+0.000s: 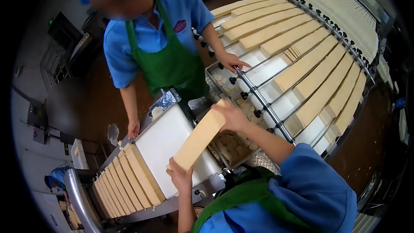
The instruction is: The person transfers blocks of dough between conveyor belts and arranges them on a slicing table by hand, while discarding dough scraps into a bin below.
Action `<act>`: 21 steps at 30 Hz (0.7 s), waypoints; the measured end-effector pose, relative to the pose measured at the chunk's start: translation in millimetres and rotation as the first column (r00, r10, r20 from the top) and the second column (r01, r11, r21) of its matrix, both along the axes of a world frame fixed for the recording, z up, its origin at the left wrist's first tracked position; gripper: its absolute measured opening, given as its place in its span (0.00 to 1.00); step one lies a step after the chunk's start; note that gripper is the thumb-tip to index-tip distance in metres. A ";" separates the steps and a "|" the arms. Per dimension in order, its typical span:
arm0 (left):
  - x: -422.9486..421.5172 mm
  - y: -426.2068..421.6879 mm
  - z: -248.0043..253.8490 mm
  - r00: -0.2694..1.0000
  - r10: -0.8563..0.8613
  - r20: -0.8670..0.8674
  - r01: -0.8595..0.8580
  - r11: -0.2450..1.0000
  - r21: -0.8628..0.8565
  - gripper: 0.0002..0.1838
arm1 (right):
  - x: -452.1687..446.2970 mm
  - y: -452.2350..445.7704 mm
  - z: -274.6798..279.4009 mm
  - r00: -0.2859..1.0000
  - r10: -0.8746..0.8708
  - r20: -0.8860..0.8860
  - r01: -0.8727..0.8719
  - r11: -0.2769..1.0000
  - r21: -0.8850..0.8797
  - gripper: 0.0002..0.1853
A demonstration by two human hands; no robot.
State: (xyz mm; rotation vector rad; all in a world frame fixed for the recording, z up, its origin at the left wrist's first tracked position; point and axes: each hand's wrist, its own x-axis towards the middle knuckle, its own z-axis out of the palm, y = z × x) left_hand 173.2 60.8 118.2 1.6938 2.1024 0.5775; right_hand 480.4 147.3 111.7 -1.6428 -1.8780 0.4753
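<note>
A long pale-yellow slab with straight edges slants over the white belt, held at both ends. My left hand grips its lower end, and my right hand is closed around the upper end. Several similar slabs lie side by side at the lower left of the belt. More long slabs rest in lanes on the white table at the upper right, between thin metal rods. Beneath my right forearm, a metal tray holds broken pale scraps.
Across from me stands a co-worker in a green apron; one hand is at the metal rail, the other beside the belt's edge. Black knobs line the rail. A curved metal cover crosses the belt's far left end.
</note>
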 end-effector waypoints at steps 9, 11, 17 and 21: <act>172.3 78.7 69.1 0.961 -0.276 -0.002 0.268 0.933 0.241 0.47 | 211.6 25.2 11.0 0.971 -0.140 -0.193 0.148 0.989 0.030 0.48; 200.4 96.8 70.4 0.932 -0.347 -0.108 0.363 0.878 0.313 0.47 | 240.4 48.6 -19.9 0.946 -0.077 -0.314 0.139 0.974 0.180 0.47; 261.7 156.2 50.9 0.910 -0.401 -0.103 0.413 0.900 0.142 0.33 | 301.0 93.7 -37.8 0.825 -0.550 0.129 0.559 0.762 -0.327 0.46; 291.8 168.2 48.8 0.887 -0.452 -0.095 0.462 0.871 0.167 0.21 | 323.8 104.5 -36.0 0.738 -0.543 0.400 0.672 0.645 -0.365 0.45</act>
